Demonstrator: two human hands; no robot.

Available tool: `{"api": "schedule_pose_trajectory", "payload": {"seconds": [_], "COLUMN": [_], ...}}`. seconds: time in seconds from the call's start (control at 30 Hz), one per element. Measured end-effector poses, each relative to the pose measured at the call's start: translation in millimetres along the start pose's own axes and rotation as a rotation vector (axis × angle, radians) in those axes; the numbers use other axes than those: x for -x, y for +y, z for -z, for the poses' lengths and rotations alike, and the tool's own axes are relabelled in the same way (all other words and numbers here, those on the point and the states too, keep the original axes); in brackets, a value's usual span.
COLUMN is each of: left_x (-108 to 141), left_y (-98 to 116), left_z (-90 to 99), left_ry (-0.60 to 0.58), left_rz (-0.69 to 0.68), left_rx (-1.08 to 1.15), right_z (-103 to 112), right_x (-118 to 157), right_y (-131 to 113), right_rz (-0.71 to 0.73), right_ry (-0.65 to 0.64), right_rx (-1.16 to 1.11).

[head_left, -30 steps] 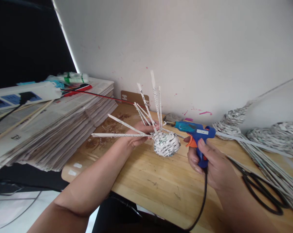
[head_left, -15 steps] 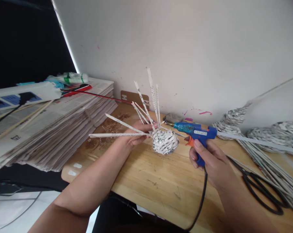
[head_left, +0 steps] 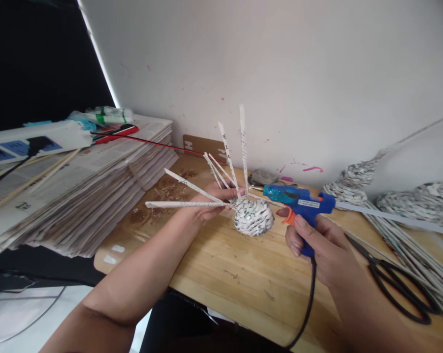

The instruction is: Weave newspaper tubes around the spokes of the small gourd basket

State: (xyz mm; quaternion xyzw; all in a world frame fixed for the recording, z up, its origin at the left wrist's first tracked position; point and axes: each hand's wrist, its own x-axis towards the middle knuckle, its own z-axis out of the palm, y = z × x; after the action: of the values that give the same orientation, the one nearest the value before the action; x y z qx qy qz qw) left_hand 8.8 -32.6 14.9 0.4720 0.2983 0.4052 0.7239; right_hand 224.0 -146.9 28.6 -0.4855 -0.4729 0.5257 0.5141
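**A woven paper ball [head_left: 254,217] in the left hand [head_left: 214,197], a blue glue gun [head_left: 298,200] in the right hand [head_left: 311,236]**

The left hand reaches in from the low left. It pinches the paper sticks [head_left: 194,189] near the spot where they join the woven paper ball. The thumb and fingers are closed in there, but some fingers are hidden, so I cannot tell how each one bends.

The ball sits at about 4 o'clock from the left hand, just beside the fingertips. From the right hand, it is between 9 and 10 o'clock, a little way off. It is over the wooden table [head_left: 221,264]; I cannot tell if its bottom touches the wood. The sticks poke out like a fan, from 9 o'clock up to 12 o'clock.

The right hand is wrapped around the handle of the blue glue gun, with a finger at the orange trigger [head_left: 289,215]. The gun's metal tip points to 9 o'clock. It is near the top of the ball, close to the sticks, but I cannot tell if it touches them.

Black scissors [head_left: 401,287] lie at about 4 o'clock from the right hand. Past them is a bunch of long paper rods [head_left: 414,252]. A big pile of newspapers [head_left: 133,186] is between 9 and 10 o'clock from the left hand, with a white power strip [head_left: 69,137] on top.
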Motion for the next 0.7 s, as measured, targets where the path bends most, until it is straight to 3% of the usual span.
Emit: {"api": "schedule_pose_trajectory", "payload": {"seconds": [0.13, 0.37, 0.53, 0.7], "left_x": [0.2, -1.4, 0.2, -0.4], "left_y": [-0.8, -4.2, -1.5, -0.2], "left_z": [0.0, 4.1, 2.2, 1.2], "left_ry": [0.012, 0.008, -0.007, 0.048], "left_rz": [0.017, 0.013, 0.02, -0.003], "left_rx": [-0.022, -0.055, -0.078, -0.051], "right_z": [-0.3, -0.3, -0.4, 3.6], "right_x": [0.6, 3.4, 1.4, 2.6], "right_y": [1.5, -1.7, -0.5, 2.0], "right_rz": [0.049, 0.19, 0.215, 0.19], "right_ry": [0.022, 0.121, 0.21, 0.123], "right_rx": [0.119, 0.545, 0.521, 0.389]}}
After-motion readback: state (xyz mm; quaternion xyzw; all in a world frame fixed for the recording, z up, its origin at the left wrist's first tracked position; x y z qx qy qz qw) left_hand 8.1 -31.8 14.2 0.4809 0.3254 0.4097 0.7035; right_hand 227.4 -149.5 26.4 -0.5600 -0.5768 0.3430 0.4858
